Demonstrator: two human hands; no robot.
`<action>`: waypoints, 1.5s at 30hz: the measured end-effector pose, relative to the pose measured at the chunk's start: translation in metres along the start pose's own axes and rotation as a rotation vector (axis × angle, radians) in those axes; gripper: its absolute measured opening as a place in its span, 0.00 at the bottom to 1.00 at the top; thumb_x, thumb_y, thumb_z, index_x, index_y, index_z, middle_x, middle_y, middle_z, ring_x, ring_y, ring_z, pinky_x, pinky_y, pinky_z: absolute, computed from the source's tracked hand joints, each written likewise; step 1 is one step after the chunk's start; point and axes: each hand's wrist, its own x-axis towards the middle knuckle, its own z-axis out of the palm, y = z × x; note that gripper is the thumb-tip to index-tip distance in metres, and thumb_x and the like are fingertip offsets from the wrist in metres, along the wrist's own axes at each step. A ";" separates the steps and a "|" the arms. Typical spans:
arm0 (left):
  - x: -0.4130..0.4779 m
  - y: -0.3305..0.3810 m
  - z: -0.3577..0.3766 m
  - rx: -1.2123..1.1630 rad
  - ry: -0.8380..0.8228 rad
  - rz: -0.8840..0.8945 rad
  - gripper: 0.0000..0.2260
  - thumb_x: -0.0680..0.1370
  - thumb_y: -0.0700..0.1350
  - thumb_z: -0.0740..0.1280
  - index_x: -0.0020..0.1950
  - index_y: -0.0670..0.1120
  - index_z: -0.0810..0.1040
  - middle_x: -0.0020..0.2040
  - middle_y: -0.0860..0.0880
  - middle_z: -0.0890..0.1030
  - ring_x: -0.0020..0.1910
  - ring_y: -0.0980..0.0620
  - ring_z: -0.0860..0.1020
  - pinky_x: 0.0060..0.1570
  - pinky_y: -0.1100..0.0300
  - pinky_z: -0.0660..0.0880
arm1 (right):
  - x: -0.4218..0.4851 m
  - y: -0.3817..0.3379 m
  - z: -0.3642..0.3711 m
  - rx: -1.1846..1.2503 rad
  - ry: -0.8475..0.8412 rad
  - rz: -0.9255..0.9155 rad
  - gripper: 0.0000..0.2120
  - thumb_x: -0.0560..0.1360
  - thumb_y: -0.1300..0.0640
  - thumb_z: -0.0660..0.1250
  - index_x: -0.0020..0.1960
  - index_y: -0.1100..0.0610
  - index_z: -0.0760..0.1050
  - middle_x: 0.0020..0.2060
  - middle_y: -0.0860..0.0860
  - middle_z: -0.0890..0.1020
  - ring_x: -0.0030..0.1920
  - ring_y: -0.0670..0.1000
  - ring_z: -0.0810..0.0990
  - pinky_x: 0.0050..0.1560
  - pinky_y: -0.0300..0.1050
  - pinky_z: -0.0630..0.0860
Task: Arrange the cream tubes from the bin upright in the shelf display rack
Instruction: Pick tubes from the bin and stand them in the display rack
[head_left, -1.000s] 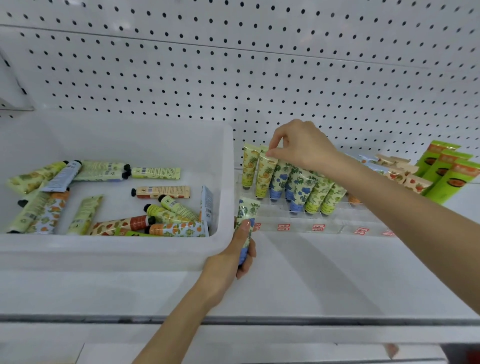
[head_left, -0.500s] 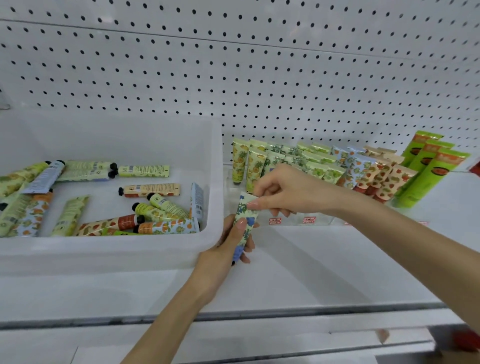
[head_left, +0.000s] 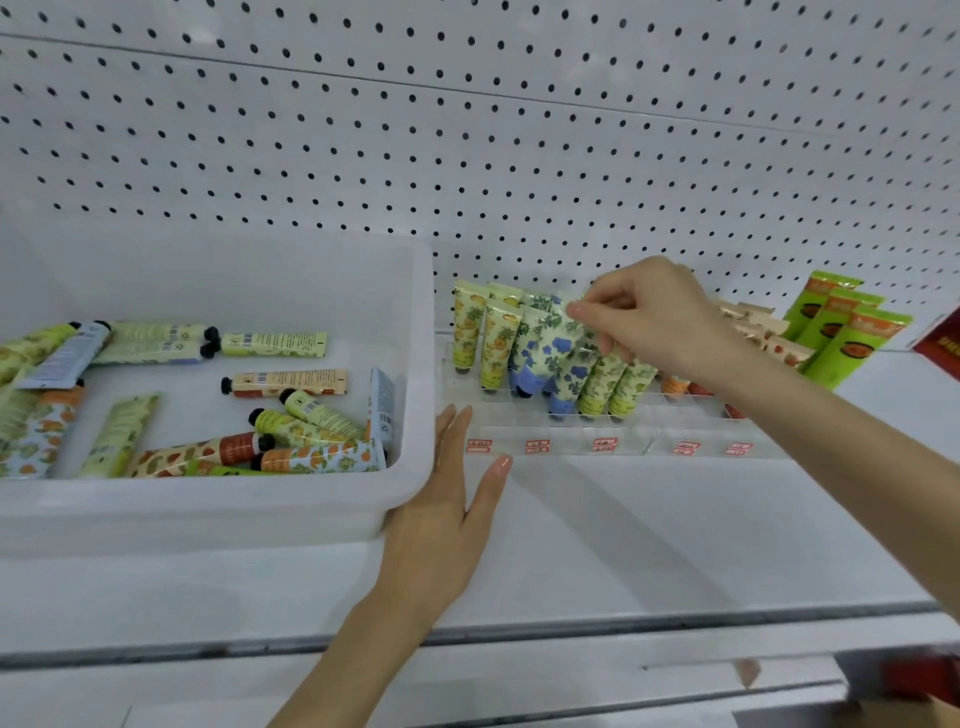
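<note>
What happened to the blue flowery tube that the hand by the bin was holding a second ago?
It changed hands. The left hand let go and now lies open beside the bin. The right hand took the blue-flower tube, carried it up to the rack, and pinches its top among the standing tubes. The tubes in the bin and the green tubes on the right stayed put.

White pegboard wall (head_left: 467, 130), white shelf (head_left: 623, 545)
</note>
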 end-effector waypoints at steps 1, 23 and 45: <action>0.001 0.000 0.001 0.030 -0.021 -0.042 0.35 0.73 0.69 0.45 0.77 0.55 0.55 0.77 0.57 0.54 0.76 0.59 0.49 0.75 0.54 0.49 | 0.002 0.000 0.005 -0.057 0.009 -0.012 0.11 0.77 0.53 0.66 0.38 0.55 0.79 0.25 0.48 0.79 0.21 0.40 0.73 0.28 0.29 0.68; 0.006 0.000 0.003 0.061 -0.051 -0.158 0.38 0.70 0.69 0.46 0.77 0.53 0.55 0.77 0.59 0.53 0.76 0.57 0.49 0.75 0.56 0.46 | 0.021 0.004 0.035 -0.327 -0.034 -0.033 0.10 0.75 0.53 0.69 0.42 0.60 0.81 0.27 0.49 0.77 0.33 0.50 0.77 0.43 0.47 0.78; 0.001 0.004 0.001 0.089 -0.040 -0.088 0.39 0.70 0.70 0.44 0.77 0.52 0.54 0.78 0.55 0.52 0.77 0.54 0.49 0.75 0.51 0.50 | 0.009 -0.005 0.018 -0.327 0.028 0.014 0.11 0.74 0.48 0.69 0.48 0.56 0.79 0.33 0.50 0.80 0.37 0.51 0.79 0.48 0.48 0.77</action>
